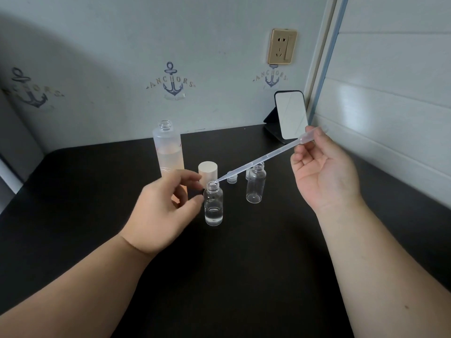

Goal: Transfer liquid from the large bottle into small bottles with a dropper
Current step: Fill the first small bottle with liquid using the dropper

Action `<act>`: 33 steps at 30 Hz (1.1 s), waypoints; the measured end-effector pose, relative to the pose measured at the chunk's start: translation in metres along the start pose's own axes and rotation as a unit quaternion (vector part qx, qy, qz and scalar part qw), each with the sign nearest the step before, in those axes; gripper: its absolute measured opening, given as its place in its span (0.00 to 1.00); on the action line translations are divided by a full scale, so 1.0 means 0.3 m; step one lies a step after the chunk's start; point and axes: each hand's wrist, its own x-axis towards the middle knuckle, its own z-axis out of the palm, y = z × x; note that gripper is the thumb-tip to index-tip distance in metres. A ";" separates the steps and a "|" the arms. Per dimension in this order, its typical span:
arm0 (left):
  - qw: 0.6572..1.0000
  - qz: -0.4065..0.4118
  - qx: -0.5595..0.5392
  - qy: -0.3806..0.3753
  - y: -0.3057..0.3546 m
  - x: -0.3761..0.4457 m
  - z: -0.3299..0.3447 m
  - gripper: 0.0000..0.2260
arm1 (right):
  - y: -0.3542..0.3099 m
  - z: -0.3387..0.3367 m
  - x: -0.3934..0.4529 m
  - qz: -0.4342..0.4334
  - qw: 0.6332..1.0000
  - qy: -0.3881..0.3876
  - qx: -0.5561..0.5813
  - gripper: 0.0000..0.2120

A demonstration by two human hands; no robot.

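The tall frosted large bottle [168,152] stands open at the back left of the black table [73,196], partly filled with liquid. In front of it a small clear bottle [213,206] holds a little liquid at its bottom. My left hand [163,211] steadies this bottle, thumb and fingers at its neck. My right hand [322,167] pinches the bulb of a plastic dropper [258,162], whose tip sits in the small bottle's mouth. A second small bottle [255,184] stands empty to the right.
A pale cylindrical cap [207,170] stands behind the small bottle, with small clear caps [232,178] near it. A small mirror [291,115] leans at the back right by the wall. A socket [281,46] is on the wall above.
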 end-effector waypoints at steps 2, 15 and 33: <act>0.998 -0.013 -0.003 -0.053 -0.004 0.007 0.009 0.15 | 0.000 0.000 -0.001 0.001 1.000 -0.006 0.003 0.06; 0.987 0.001 0.090 -0.130 -0.018 0.029 0.027 0.10 | -0.002 0.000 0.003 -0.004 1.000 -0.014 -0.007 0.05; 0.989 -0.011 0.054 -0.139 -0.023 0.028 0.019 0.10 | -0.001 -0.010 0.010 -0.023 0.999 -0.019 -0.027 0.08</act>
